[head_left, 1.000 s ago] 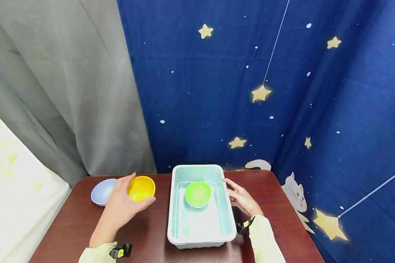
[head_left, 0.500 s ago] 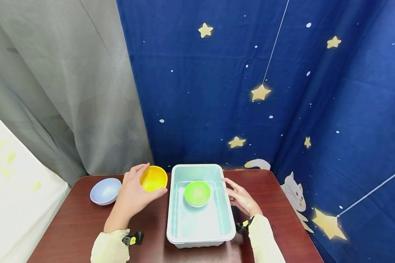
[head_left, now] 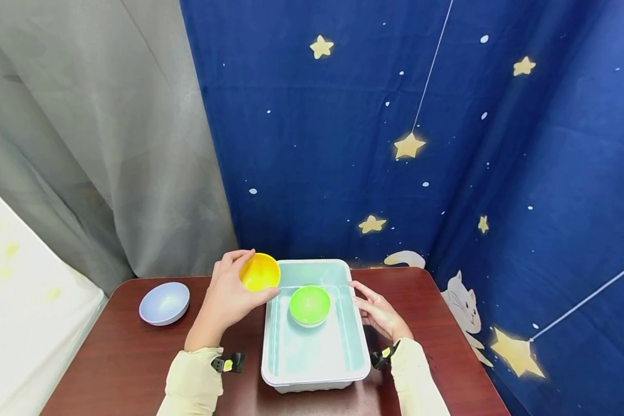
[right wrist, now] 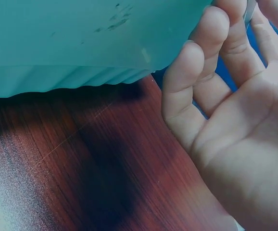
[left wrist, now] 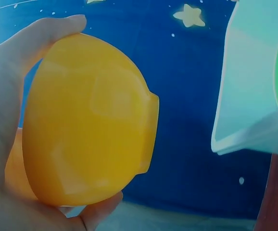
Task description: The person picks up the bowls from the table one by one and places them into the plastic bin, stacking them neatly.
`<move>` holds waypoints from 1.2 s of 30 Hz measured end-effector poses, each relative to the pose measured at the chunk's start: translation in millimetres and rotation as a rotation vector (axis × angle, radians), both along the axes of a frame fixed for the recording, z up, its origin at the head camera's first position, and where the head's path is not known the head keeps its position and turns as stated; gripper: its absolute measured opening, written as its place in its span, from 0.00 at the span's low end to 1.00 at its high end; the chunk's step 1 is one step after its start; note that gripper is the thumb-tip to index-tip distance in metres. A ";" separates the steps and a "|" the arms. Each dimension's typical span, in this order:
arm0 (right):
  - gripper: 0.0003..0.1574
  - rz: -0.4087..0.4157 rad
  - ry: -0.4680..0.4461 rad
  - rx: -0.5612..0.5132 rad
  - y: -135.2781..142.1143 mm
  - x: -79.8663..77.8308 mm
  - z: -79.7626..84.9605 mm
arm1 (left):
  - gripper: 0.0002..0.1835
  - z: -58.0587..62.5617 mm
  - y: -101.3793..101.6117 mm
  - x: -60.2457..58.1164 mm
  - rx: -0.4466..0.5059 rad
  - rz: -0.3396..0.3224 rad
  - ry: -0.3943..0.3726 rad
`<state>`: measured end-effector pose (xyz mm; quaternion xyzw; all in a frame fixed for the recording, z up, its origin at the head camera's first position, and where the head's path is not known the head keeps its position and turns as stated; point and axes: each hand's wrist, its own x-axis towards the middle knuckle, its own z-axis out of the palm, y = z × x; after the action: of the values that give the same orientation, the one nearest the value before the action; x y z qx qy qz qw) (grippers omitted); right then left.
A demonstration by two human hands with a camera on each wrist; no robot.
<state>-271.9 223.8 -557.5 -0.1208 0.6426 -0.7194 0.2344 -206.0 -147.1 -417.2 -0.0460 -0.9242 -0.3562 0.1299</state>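
Note:
My left hand (head_left: pixel 232 292) holds a yellow bowl (head_left: pixel 260 271) by its sides, thumb on one side and fingers on the other. The bowl is raised and tilted, and overlaps the left rim of a light-blue plastic tub (head_left: pixel 316 379) in the head view. From the left wrist, the bowl's rounded outside (left wrist: pixel 88 120) and foot face the tub. Inside the tub sits a green bowl (head_left: pixel 310 304), with a pale rim edge showing under it. At the tub's right side, my right hand (head_left: pixel 378 312) grips the rim with bent fingers; its fingertips (right wrist: pixel 184 62) are at the outer wall.
A pale-blue bowl (head_left: pixel 164 303) stands at the left on the dark red-brown table (head_left: pixel 119 370). Behind the table hang a grey curtain (head_left: pixel 151 173) and a blue star-print curtain (head_left: pixel 322 144). White cloth (head_left: pixel 26 323) hangs beyond the table's left edge.
My left hand has carried the yellow bowl rightward and up, from beside the pale-blue bowl to the tub's left rim. The pale-blue bowl is now fully uncovered. My right hand stays at the tub.

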 end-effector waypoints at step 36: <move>0.40 0.013 0.024 -0.018 1.5 -0.7 -6.7 | 0.50 -12.8 58.6 -43.5 0.176 -0.157 -0.071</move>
<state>-272.7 225.3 -564.2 -0.1359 0.6379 -0.7222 0.2304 -249.6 -88.4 -430.0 -0.0941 -0.8869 -0.4465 0.0724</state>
